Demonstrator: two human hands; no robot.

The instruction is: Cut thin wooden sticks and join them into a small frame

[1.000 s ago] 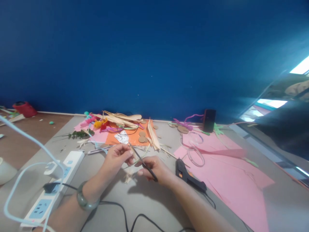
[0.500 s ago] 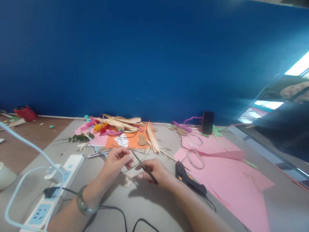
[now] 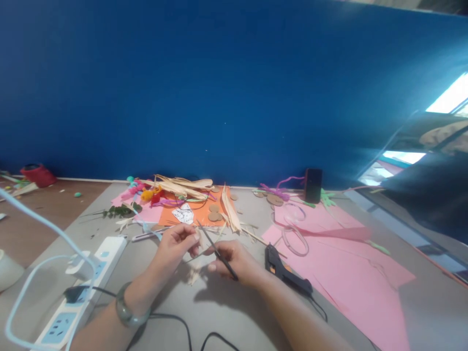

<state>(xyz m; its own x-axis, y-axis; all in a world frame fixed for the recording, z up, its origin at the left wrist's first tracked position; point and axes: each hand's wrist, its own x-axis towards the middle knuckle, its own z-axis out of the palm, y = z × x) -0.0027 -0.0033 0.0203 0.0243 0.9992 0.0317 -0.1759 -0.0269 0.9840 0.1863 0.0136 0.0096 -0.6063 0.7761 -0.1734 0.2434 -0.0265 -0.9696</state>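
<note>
In the lower middle of the head view, my right hand (image 3: 236,261) is closed around a slim black tool (image 3: 227,265). Its narrow tip points up and left; whether it is a pair of tweezers or scissors I cannot tell. My left hand (image 3: 179,243), with a green bangle (image 3: 126,307) on the wrist, pinches a small pale strip (image 3: 198,239) close to the tool. A thin strand (image 3: 197,255) runs between the two hands. On the table under them lie pale scraps (image 3: 193,276). Behind my fingers are dried husk strips (image 3: 229,210) and cardboard discs (image 3: 214,216) on orange paper (image 3: 199,214).
A black glue gun (image 3: 287,273) lies right of my right hand, beside pink paper sheets (image 3: 358,282). A white power strip (image 3: 60,324) with cables is at left. A dark phone-like block (image 3: 313,186) stands against the blue wall (image 3: 226,87). Someone in dark clothing (image 3: 431,195) is at right.
The view has shifted very slightly. Both hands stay in nearly the same place, and the black tool has tilted a little.
</note>
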